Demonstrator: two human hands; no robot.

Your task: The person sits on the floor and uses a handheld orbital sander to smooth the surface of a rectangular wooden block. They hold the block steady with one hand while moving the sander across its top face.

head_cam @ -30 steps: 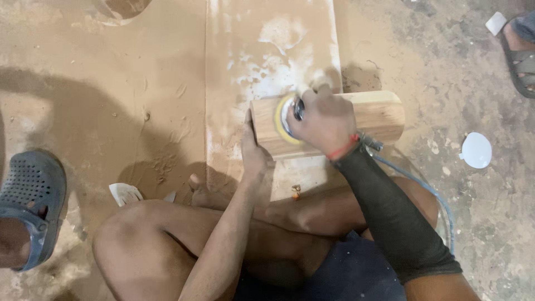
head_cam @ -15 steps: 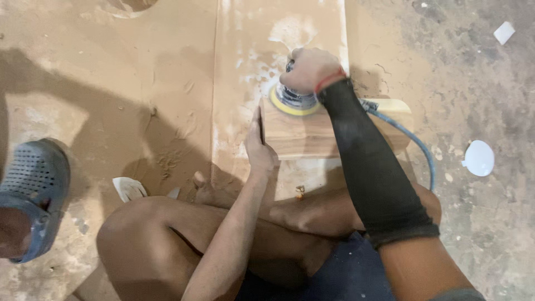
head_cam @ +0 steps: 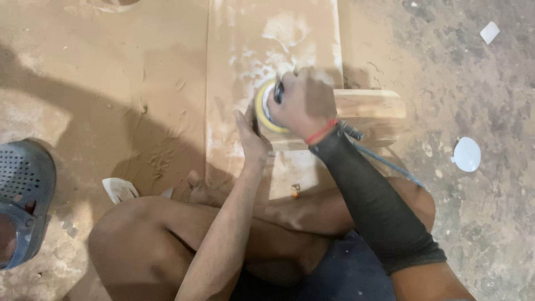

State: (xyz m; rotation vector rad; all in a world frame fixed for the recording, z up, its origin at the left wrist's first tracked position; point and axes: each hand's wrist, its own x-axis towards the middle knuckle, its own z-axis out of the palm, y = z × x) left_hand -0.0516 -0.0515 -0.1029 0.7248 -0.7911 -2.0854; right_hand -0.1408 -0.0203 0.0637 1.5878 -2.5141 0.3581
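Right hand (head_cam: pixel 304 103) on top of a round sander (head_cam: pixel 267 107) with a yellow pad, fingers curled tight around its body (motion blur on the knuckles). Sander pressed flat on the left end of a pale wooden block (head_cam: pixel 368 114), itself across a long dusty board (head_cam: pixel 273 72) on the floor. Black sleeve (head_cam: pixel 373 203) down the right forearm, red band (head_cam: pixel 322 132) at the wrist. Thin hose (head_cam: pixel 390 164) from the sander out behind the wrist. Left hand (head_cam: pixel 251 136) upright against the block's left end, fingers straight and pressed together, just beside the pad. Crossed bare legs below. Grey perforated shoe (head_cam: pixel 22 195) at far left, white disc (head_cam: pixel 467 154) well apart at right.
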